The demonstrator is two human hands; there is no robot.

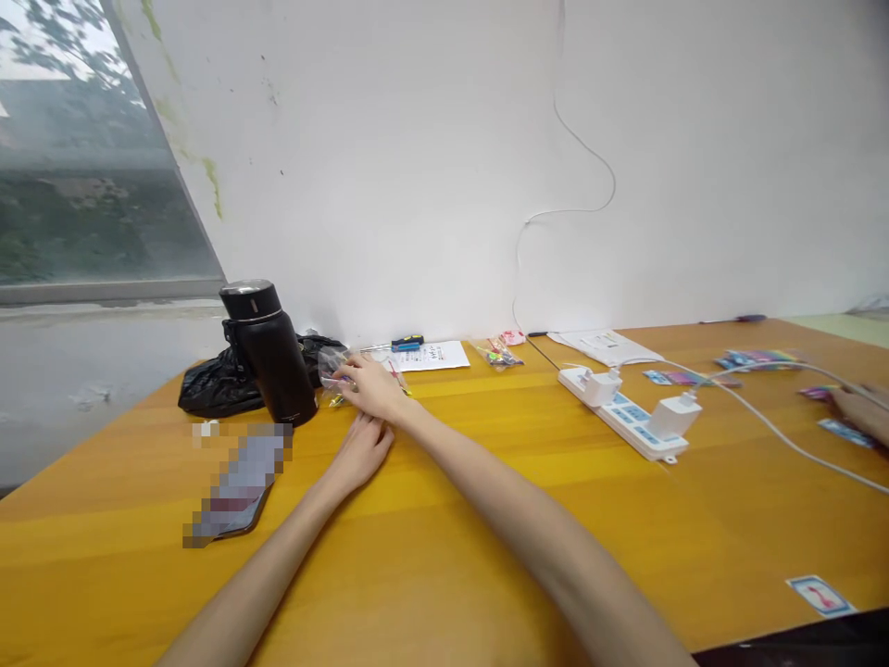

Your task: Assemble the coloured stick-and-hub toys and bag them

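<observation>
A clear plastic bag [331, 365] with small colourful pieces in it lies on the table beside the black bottle. My right hand [377, 387] reaches over this bag, its fingers bent onto the plastic. Just nearer to me, my left hand [359, 452] rests low on the table, thumb apart from the fingers. Its fingertips are partly hidden below my right hand, and I see nothing held in it. Some yellow bits show at the near side of the bag, close to both hands.
The black bottle [269, 357] stands before a black plastic bag [219, 382]; a phone [243, 482] lies left. A screwdriver [407, 344], a paper sheet [437, 356] and another small bag [497, 352] line the wall. Right are a power strip [625, 419], cables and another person's hand [861, 409].
</observation>
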